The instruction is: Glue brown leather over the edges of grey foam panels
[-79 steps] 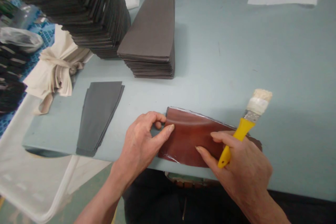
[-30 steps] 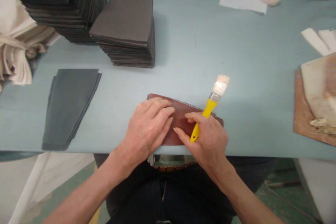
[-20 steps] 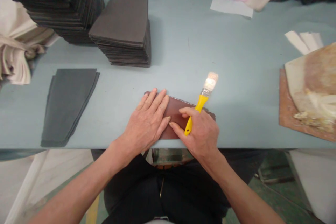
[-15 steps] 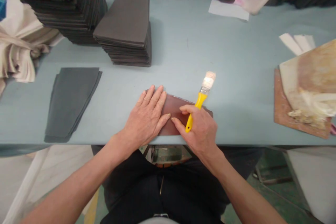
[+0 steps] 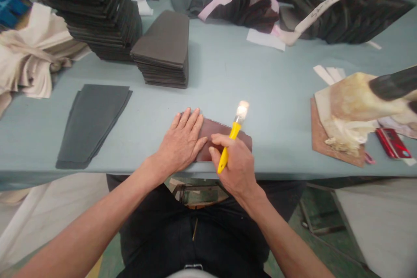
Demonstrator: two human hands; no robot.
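A reddish-brown flat piece [image 5: 208, 129] lies near the front edge of the table, partly covered by both hands. My left hand [image 5: 182, 141] rests flat on its left part, fingers stretched out and pointing away from me. Over its right part, my right hand [image 5: 236, 160] is closed round the yellow handle of a paintbrush [image 5: 235, 130]. The brush's pale bristles point away from me, off the piece, and its handle end sticks out by the thumb. The thumb and forefinger tips are close to the piece; whether they touch it I cannot tell.
Dark flat pieces [image 5: 94, 126] lie at the left. Behind them stand a short stack [image 5: 164, 47] and a tall dark stack [image 5: 97, 13]. Pale cloth [image 5: 39, 56] is at far left. At right are a stained container [image 5: 348, 95] on a brown board [image 5: 321, 134] and a red device [image 5: 393, 142].
My view has tilted up and turned right, showing more of the table's back and right side. The right hand, still holding the paintbrush, has moved slightly left towards my left hand.
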